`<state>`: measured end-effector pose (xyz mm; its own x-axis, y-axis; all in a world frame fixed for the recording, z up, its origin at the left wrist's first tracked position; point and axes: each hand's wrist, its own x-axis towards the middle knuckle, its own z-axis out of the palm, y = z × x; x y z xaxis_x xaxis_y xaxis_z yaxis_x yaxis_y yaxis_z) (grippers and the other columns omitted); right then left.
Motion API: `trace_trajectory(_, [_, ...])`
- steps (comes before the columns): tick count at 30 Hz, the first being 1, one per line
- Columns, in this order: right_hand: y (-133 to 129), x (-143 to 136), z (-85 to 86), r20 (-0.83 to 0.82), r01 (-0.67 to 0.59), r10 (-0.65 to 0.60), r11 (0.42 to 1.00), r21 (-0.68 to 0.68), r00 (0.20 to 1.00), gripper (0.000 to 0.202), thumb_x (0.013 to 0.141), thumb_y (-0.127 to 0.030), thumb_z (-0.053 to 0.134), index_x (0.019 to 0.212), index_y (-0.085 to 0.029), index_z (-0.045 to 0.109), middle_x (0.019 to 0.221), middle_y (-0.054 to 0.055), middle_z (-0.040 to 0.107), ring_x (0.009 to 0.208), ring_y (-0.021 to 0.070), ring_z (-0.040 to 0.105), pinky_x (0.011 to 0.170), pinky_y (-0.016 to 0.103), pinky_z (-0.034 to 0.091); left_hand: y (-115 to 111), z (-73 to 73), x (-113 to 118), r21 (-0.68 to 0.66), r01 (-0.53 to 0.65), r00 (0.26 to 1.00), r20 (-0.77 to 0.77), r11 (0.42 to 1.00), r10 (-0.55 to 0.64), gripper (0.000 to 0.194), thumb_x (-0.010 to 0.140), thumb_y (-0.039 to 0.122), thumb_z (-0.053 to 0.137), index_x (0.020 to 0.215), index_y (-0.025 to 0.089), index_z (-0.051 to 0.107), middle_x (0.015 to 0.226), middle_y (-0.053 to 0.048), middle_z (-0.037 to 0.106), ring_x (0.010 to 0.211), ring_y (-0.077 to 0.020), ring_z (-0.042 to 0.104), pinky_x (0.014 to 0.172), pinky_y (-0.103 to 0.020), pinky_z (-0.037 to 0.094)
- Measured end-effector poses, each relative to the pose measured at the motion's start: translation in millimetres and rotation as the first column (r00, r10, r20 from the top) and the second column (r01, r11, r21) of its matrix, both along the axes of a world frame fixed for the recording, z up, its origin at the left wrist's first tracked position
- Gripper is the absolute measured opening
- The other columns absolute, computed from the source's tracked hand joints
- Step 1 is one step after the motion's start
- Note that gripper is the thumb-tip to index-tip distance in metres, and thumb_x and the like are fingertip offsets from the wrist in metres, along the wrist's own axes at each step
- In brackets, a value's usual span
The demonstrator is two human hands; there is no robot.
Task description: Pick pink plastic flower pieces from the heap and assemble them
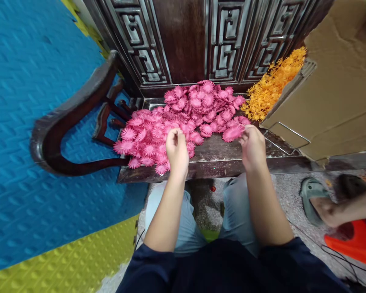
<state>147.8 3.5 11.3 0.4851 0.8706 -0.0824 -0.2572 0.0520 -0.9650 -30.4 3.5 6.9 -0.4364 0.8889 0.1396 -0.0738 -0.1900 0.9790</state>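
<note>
Pink artificial flower pieces [149, 134] with fringed, star-like edges lie heaped on a dark wooden bench seat [216, 152]. My right hand [253, 148], at the right end of the heap, pinches a pink flower piece [233, 132] that looks like a small stack. Over the front of the heap, my left hand [177, 150] is closed with thumb and fingers together. Whatever it may hold is hidden by the fingers and the pink pieces behind. Both hands are apart from each other.
Orange artificial flowers [268, 87] lie behind a cardboard box [332, 93] on the right, with a metal wire frame [288, 138] before it. A curved wooden armrest [67, 118] bounds the left. Another person's foot in a green clog [314, 199] rests on the floor.
</note>
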Motion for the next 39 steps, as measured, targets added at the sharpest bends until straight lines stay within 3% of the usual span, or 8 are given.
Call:
trace_trajectory(6, [-11,-32,1.1,0.09,-0.408,0.408,0.913,-0.024,0.908,0.008,0.069,-0.024,0.051,0.062,-0.023,0.047,0.059,-0.003,0.053,0.06,0.0133,0.052,0.065,0.028,0.044,-6,2.7,16,-0.003,0.122,0.982,-0.142,0.992,-0.122,0.01,0.079,0.027,0.06,0.073,0.019,0.057,0.069,0.002,0.055,0.065,-0.0111,0.048,0.065,-0.023,0.038])
trace_trajectory(9, [-15,-41,3.5,0.051,-0.508,0.51,0.86,-0.051,0.859,0.008,0.069,-0.023,0.052,0.064,-0.023,0.046,0.055,-0.005,0.054,0.058,0.0121,0.053,0.063,0.026,0.043,-8,3.2,18,-0.044,0.174,0.967,-0.181,0.984,-0.179,0.008,0.078,0.026,0.06,0.074,0.019,0.06,0.069,0.001,0.056,0.064,-0.0116,0.048,0.064,-0.024,0.038])
trace_trajectory(13, [-15,-41,6.1,0.009,-0.474,0.477,0.875,-0.094,0.879,0.014,0.07,-0.025,0.058,0.066,-0.022,0.045,0.047,-0.008,0.049,0.045,0.0079,0.041,0.049,0.022,0.032,-10,4.5,18,-0.062,0.198,0.942,-0.264,0.978,-0.207,0.009,0.08,0.024,0.058,0.073,0.019,0.062,0.067,0.001,0.056,0.062,-0.0118,0.047,0.063,-0.024,0.038])
trace_trajectory(17, [-15,-40,7.3,0.053,-0.502,0.508,0.859,-0.097,0.86,0.028,0.068,-0.042,0.07,0.072,-0.021,0.051,0.044,-0.011,0.04,0.041,0.0058,0.03,0.044,0.022,0.021,-10,4.1,19,-0.049,0.24,0.912,-0.33,0.97,-0.243,0.011,0.08,0.024,0.057,0.074,0.018,0.064,0.068,0.001,0.058,0.063,-0.0122,0.05,0.063,-0.024,0.039])
trace_trajectory(22, [-15,-40,6.3,0.137,-0.47,0.474,0.88,-0.061,0.87,0.034,0.068,-0.042,0.071,0.088,-0.017,0.061,0.05,-0.009,0.045,0.046,0.0071,0.035,0.048,0.023,0.024,-11,2.0,20,-0.04,0.276,0.895,-0.353,0.96,-0.272,0.012,0.08,0.025,0.058,0.074,0.018,0.066,0.066,0.001,0.057,0.063,-0.0118,0.05,0.062,-0.024,0.039])
trace_trajectory(28, [-14,-37,6.3,0.233,-0.367,0.371,0.928,-0.062,0.899,0.022,0.069,-0.038,0.069,0.074,-0.017,0.068,0.059,-0.003,0.057,0.053,0.0087,0.042,0.055,0.025,0.034,-11,3.8,20,-0.044,0.283,0.873,-0.402,0.958,-0.276,0.013,0.082,0.026,0.057,0.074,0.017,0.064,0.067,0.001,0.056,0.063,-0.011,0.049,0.063,-0.024,0.039])
trace_trajectory(34, [-13,-35,3.1,0.276,-0.345,0.355,0.935,-0.086,0.893,0.02,0.071,-0.036,0.066,0.071,-0.017,0.068,0.062,-0.001,0.06,0.059,0.0116,0.048,0.06,0.027,0.037,-10,4.6,20,-0.038,0.208,0.921,-0.329,0.977,-0.209,0.012,0.081,0.024,0.057,0.073,0.017,0.063,0.065,0.002,0.057,0.06,-0.01,0.048,0.062,-0.022,0.039])
trace_trajectory(39, [-12,-34,2.0,0.274,-0.346,0.353,0.935,-0.075,0.895,0.02,0.074,-0.037,0.061,0.068,-0.018,0.062,0.057,-0.004,0.051,0.054,0.0097,0.041,0.056,0.025,0.033,-6,-2.7,19,-0.004,0.051,0.991,-0.123,0.999,-0.051,0.014,0.081,0.029,0.06,0.076,0.017,0.06,0.068,0.001,0.054,0.064,-0.0099,0.048,0.064,-0.022,0.039])
